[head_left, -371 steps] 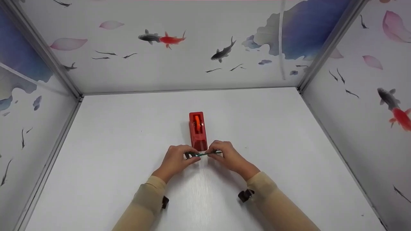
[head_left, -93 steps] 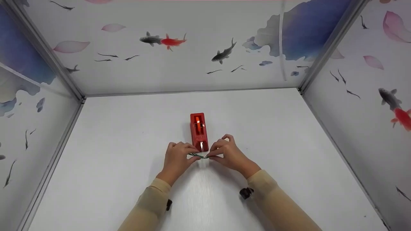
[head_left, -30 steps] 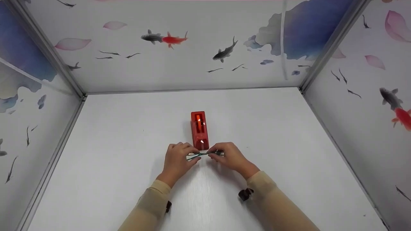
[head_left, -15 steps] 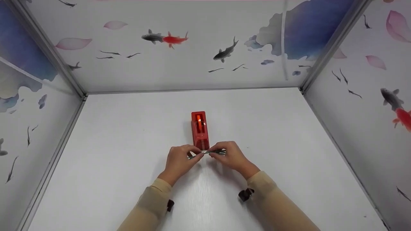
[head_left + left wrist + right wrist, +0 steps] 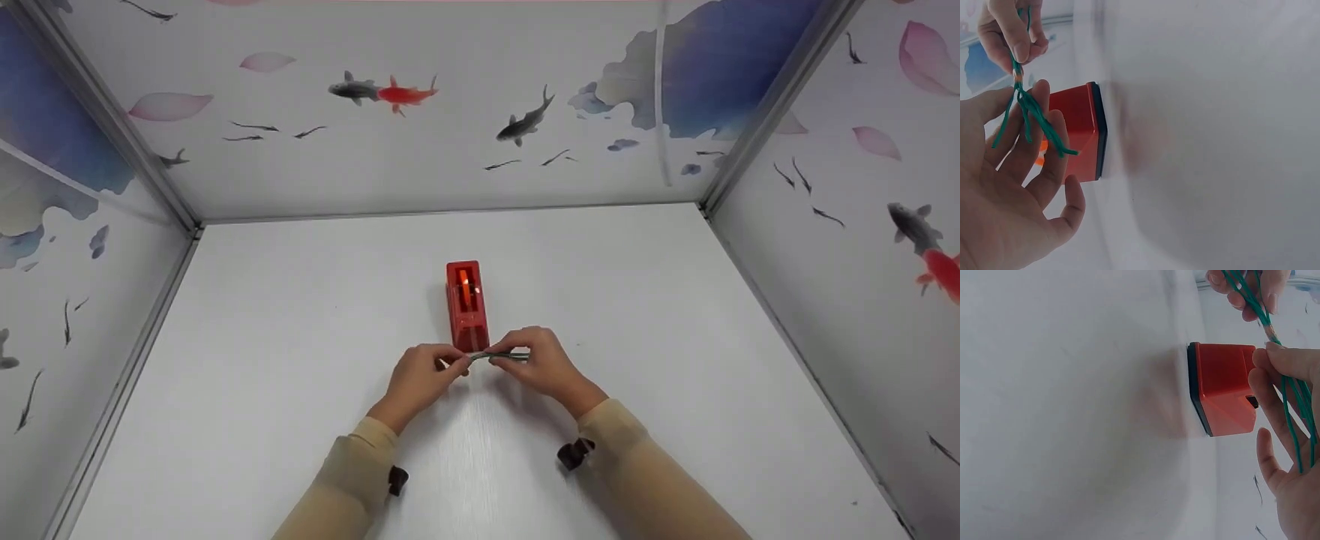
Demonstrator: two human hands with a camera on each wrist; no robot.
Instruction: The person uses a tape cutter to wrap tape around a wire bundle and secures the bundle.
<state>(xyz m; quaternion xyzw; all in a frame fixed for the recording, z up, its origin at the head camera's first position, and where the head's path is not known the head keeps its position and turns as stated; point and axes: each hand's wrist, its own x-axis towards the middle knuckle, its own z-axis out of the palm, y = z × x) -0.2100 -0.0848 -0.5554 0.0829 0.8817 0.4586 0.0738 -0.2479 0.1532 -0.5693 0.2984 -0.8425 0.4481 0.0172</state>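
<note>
A bundle of thin green wires (image 5: 519,355) is stretched between my two hands, just off the near end of a red tape dispenser (image 5: 466,304). My left hand (image 5: 421,375) pinches one end between thumb and fingers. Its loose strands (image 5: 1044,125) fan over the fingers in the left wrist view. My right hand (image 5: 546,369) pinches the other side, and longer strands (image 5: 1292,424) trail across its palm. Between the fingertips, a brownish, shiny wrapped band (image 5: 1271,333) circles the bundle; it looks like tape. Both hands are raised above the table.
The dispenser holds an orange roll (image 5: 466,289) and stands on the white table (image 5: 300,337). Printed panels with fish and petals (image 5: 450,150) wall the table at the back and both sides. Dark wrist cameras (image 5: 576,454) sit at the sleeves.
Over the last second my left thumb and fingers have drawn together at the middle of the bundle, hiding strands seen there before. The right hand keeps its pinch. The dispenser stays put.
</note>
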